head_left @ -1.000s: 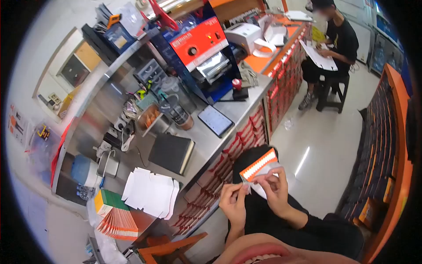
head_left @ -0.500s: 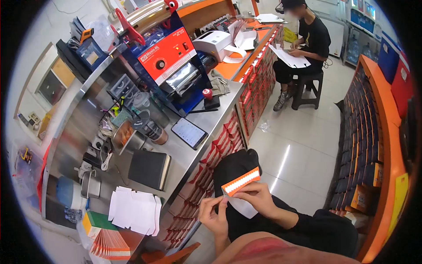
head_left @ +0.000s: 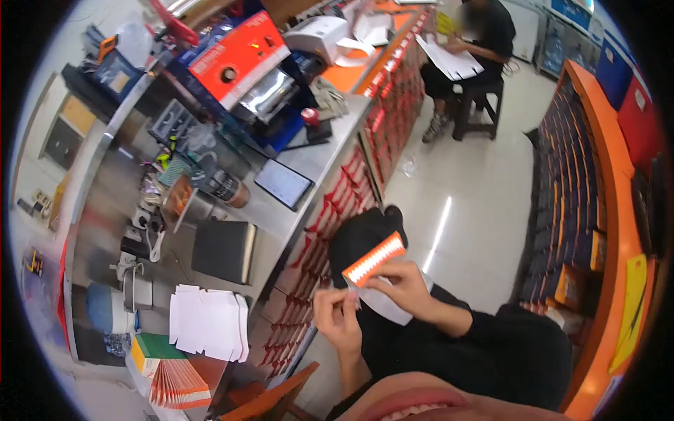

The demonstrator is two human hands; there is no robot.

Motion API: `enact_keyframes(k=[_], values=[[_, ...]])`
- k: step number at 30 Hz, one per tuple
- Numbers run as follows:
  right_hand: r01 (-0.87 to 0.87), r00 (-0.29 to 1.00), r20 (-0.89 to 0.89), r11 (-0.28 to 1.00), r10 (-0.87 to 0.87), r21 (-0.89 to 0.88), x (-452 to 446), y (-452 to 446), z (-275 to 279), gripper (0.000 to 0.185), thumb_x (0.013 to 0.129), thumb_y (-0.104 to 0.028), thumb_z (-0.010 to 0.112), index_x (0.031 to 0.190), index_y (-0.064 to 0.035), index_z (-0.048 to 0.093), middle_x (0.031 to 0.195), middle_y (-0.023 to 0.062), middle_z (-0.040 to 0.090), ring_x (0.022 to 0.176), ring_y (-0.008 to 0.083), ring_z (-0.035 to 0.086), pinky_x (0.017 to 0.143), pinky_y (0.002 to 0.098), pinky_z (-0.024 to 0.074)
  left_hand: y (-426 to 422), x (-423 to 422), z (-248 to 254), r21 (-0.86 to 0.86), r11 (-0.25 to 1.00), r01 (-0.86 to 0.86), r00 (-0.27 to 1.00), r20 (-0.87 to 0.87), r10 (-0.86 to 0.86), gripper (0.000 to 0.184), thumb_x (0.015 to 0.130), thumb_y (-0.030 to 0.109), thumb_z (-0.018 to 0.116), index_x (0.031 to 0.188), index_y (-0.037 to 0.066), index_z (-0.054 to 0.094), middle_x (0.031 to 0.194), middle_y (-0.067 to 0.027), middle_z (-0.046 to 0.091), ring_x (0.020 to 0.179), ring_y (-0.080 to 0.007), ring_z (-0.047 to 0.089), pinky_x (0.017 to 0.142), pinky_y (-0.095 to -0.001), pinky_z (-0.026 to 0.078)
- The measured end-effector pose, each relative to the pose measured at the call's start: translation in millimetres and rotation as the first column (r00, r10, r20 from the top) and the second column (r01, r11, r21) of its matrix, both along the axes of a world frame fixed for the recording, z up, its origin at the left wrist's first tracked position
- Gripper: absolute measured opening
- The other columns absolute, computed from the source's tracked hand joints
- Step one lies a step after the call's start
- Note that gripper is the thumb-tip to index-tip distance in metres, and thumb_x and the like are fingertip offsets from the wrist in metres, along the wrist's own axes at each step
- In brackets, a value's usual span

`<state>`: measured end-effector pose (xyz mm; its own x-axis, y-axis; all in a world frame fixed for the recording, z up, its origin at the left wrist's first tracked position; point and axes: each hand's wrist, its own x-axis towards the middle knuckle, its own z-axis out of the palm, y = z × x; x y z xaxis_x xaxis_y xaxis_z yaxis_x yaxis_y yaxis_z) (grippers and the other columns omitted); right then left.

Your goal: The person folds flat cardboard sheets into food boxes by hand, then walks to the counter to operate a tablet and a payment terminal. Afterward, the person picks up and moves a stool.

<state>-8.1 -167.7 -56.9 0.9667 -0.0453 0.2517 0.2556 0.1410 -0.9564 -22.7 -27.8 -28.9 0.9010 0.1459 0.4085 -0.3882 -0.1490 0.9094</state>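
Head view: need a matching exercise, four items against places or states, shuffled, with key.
Column 1
1. Orange-and-white strip
2. Phone
3. Black notebook
4. White card sheets

Column 2
A. Lying closed on the metal counter
B. Piled next to the green-topped bundle
C. Held in the right hand
D. Face up with its screen lit

Pairs: 1-C, 2-D, 3-A, 4-B
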Motion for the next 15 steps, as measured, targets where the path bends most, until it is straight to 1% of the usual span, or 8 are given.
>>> enact_keyframes(k=[1,2,5,6,9,10,13,15], values=[[-0.047,0.998,-0.049,0.996,0.051,0.079,1.7,-1.3,-0.6,0.017,0.081,-0.003,0.072,0.097,0.0014,0.072,0.089,0.0081,0.071,0.083,0.0112,0.065,0.072,0.0265,0.0503,-2.5,-0.6,-0.8,-0.01,1.0,0.011,1.0,-0.005,-0.011,0.009,0.087,-0.002,0.066,0.083,-0.004,0.058,0.082,-0.0076,0.05,0.065,-0.0118,0.051,0.057,-0.0229,0.041],[-0.093,0.989,-0.1,0.982,0.11,0.165,1.6,-4.7,4.0,0.017,0.083,-0.001,0.07,0.1,0.0032,0.07,0.095,0.0093,0.071,0.087,0.0121,0.065,0.078,0.0266,0.052,-5.2,0.1,-1.6,0.016,0.999,0.038,0.999,-0.007,-0.038,0.011,0.09,0.0,0.062,0.082,-0.002,0.053,0.082,-0.0065,0.046,0.063,-0.0113,0.047,0.056,-0.0233,0.04],[-0.144,0.966,-0.176,0.96,0.19,0.242,2.2,-10.6,3.4,0.018,0.084,0.001,0.068,0.102,0.0047,0.069,0.095,0.01,0.071,0.089,0.0127,0.066,0.083,0.027,0.0526,-4.1,0.1,-6.6,0.132,0.988,0.086,0.996,-0.03,-0.083,0.01,0.093,0.002,0.057,0.088,0.0,0.049,0.085,-0.004,0.042,0.065,-0.0077,0.044,0.059,-0.0198,0.039],[-0.162,0.97,-0.14,0.955,0.2,0.247,1.6,-10.4,3.8,0.018,0.085,0.001,0.068,0.103,0.0055,0.068,0.094,0.0104,0.069,0.089,0.0125,0.066,0.082,0.0266,0.0529,-4.1,-0.7,-7.2,0.094,0.992,0.084,0.995,-0.056,-0.079,0.012,0.09,0.001,0.06,0.084,-0.001,0.05,0.086,-0.0071,0.044,0.066,-0.0118,0.044,0.055,-0.0229,0.041],[-0.213,0.969,-0.071,0.944,0.238,0.252,-0.1,-10.3,6.6,0.018,0.086,0.002,0.066,0.103,0.0067,0.067,0.094,0.0096,0.067,0.086,0.0132,0.065,0.08,0.0266,0.0533,-5.6,-5.3,-7.6,0.052,0.995,0.083,0.994,-0.069,-0.079,0.012,0.09,0.002,0.06,0.086,-0.001,0.049,0.088,-0.0076,0.044,0.066,-0.0124,0.045,0.052,-0.0223,0.041],[-0.229,0.965,-0.051,0.922,0.257,0.313,1.2,-7.4,0.1,0.018,0.087,0.003,0.065,0.104,0.0071,0.067,0.092,0.0088,0.065,0.082,0.0135,0.065,0.077,0.0266,0.0535,-6.1,-6.3,-8.6,0.044,0.995,0.092,0.993,-0.079,-0.088,0.013,0.091,0.003,0.06,0.088,-0.001,0.049,0.089,-0.0074,0.043,0.065,-0.0124,0.046,0.05,-0.0219,0.041],[-0.296,0.939,-0.068,0.893,0.337,0.339,3.9,-11.1,-1.0,0.017,0.087,0.002,0.065,0.103,0.0061,0.067,0.091,0.0095,0.065,0.08,0.0139,0.065,0.074,0.0265,0.0533,-1.9,-7.6,0.8,0.147,0.981,0.13,0.985,-0.134,-0.111,0.012,0.092,0.004,0.059,0.088,-0.001,0.049,0.088,-0.0074,0.043,0.064,-0.0122,0.046,0.051,-0.0229,0.041],[-0.312,0.93,-0.089,0.894,0.356,0.321,4.9,-14.8,1.0,0.016,0.088,0.0,0.065,0.102,0.0062,0.068,0.09,0.0097,0.066,0.079,0.0141,0.065,0.074,0.0265,0.0531,3.2,-6.6,2.9,0.14,0.98,0.142,0.98,-0.157,-0.119,0.012,0.092,0.005,0.058,0.088,-0.001,0.049,0.089,-0.008,0.044,0.063,-0.0126,0.046,0.054,-0.0233,0.041]])
